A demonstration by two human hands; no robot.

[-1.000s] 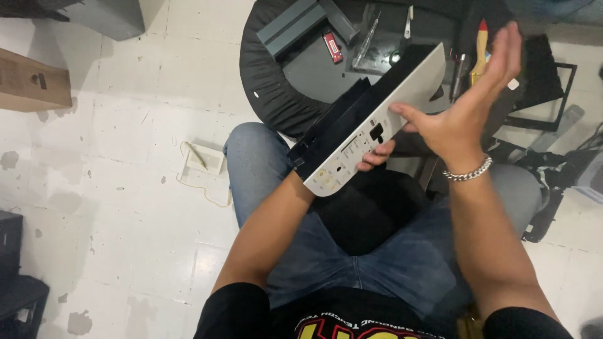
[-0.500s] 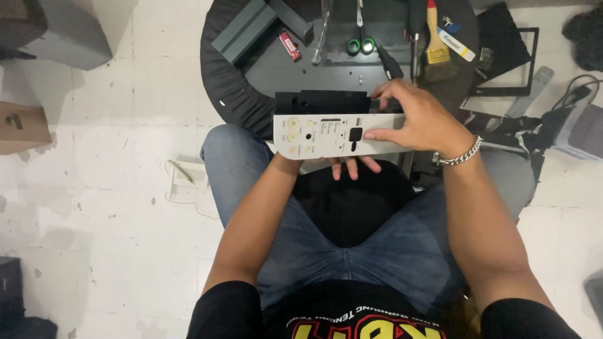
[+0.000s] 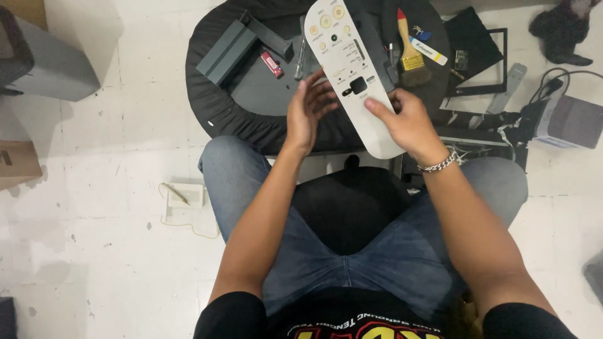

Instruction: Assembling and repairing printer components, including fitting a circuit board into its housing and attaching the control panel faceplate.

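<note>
Head cam: my right hand (image 3: 411,122) grips the white control panel (image 3: 355,69) at its lower end, thumb on its face, fingers closed round it. Left hand (image 3: 308,113) open, fingers spread, just beside the panel's left edge, above the round black work mat (image 3: 220,113). Best w/ both hands steadying it, I'd judge, to avoid flexing it.

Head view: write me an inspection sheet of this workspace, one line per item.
Surface: round dark tray on a pale tiled floor.
Job's things: long white control panel, face up.
Clutter: paintbrush, small red item, grey bracket, black frame.
Grippers: right hand grips the panel's lower end; left hand open beside its edge.
Cables: dark cable to a grey box.
Surroundings: cardboard box, grey casing.
</note>
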